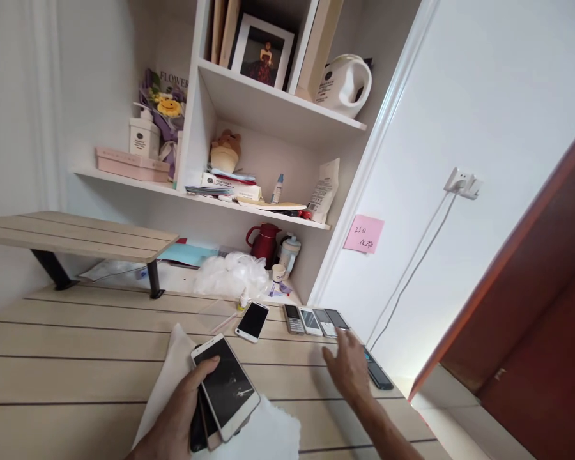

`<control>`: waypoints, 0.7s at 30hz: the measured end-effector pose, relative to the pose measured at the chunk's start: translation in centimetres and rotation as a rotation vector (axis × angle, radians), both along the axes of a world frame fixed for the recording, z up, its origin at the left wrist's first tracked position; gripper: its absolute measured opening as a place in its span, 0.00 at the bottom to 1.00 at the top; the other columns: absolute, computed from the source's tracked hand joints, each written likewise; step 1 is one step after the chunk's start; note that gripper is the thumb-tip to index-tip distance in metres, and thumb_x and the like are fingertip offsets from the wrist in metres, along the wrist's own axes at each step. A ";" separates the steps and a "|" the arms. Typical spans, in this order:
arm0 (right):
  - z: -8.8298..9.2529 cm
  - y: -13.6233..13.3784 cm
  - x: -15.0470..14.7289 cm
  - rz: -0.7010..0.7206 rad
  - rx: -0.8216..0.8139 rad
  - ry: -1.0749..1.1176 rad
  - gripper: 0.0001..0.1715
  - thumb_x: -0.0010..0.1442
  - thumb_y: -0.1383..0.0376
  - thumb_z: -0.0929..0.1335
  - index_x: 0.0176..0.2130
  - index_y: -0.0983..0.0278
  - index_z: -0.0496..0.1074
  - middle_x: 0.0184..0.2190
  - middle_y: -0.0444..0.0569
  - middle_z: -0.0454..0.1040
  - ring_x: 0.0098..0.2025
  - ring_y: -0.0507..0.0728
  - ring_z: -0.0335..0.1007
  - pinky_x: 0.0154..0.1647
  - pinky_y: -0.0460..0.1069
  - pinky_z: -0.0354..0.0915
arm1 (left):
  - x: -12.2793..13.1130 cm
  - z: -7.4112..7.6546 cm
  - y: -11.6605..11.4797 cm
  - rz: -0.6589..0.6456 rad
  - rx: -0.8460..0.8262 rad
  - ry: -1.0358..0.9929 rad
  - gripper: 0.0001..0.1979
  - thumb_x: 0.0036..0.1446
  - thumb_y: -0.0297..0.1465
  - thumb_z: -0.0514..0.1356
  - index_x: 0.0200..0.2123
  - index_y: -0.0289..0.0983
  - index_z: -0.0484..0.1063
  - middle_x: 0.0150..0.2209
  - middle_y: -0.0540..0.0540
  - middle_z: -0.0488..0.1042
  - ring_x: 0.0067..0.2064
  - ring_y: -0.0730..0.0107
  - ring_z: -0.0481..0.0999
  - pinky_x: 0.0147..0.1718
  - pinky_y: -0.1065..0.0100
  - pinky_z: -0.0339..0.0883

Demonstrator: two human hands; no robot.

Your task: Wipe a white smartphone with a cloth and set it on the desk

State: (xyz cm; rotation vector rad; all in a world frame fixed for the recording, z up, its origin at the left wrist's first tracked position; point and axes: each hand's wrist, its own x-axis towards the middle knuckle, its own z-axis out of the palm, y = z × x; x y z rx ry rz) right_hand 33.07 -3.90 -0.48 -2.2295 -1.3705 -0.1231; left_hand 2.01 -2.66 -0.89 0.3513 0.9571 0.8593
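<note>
My left hand (175, 409) is closed around a small stack of smartphones, thumb across the top one. That top phone is a white-framed smartphone (227, 386) with a dark, reflective screen; darker phones show beneath it. Over the right part of the table, my right hand (349, 365) has its thumb apart from its fingers, and I see nothing held in it. Its fingertips are near a row of several phones, among them a keypad phone (294, 319) and a white phone (311, 321). Beside it, at the table's right edge, lies a dark phone (377, 370), partly hidden by the hand.
A white smartphone (252, 321) lies on the slatted table (76, 374), near a small yellow-labelled bottle (242, 299). White paper (278, 425) is under my left hand. A raised wooden stand (76, 235) is at left, with crumpled clear plastic (232, 275) behind the table.
</note>
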 end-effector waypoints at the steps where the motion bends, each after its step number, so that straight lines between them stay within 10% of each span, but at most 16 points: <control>1: -0.1 -0.1 2.4 -0.080 -0.023 -0.009 0.34 0.63 0.65 0.64 0.65 0.76 0.61 0.65 0.72 0.60 0.69 0.74 0.53 0.66 0.65 0.51 | 0.0 0.0 0.1 -0.017 -0.010 -0.006 0.19 0.51 0.40 0.70 0.39 0.31 0.77 0.29 0.34 0.83 0.29 0.44 0.84 0.27 0.53 0.78; 8: -2.8 -2.0 10.9 -0.271 -0.221 0.031 0.25 0.65 0.62 0.62 0.58 0.67 0.67 0.45 0.62 0.79 0.50 0.70 0.77 0.48 0.61 0.68 | 0.1 -1.1 1.6 -0.026 0.007 -0.074 0.07 0.55 0.32 0.67 0.37 0.36 0.77 0.24 0.41 0.82 0.27 0.47 0.84 0.28 0.54 0.79; 21: -1.9 -2.6 6.6 -0.154 -0.184 0.305 0.37 0.53 0.58 0.67 0.60 0.68 0.63 0.35 0.62 0.79 0.43 0.77 0.77 0.43 0.63 0.67 | 0.7 -0.7 -0.8 0.042 0.169 0.016 0.10 0.55 0.36 0.67 0.32 0.35 0.74 0.19 0.46 0.77 0.22 0.58 0.79 0.23 0.65 0.72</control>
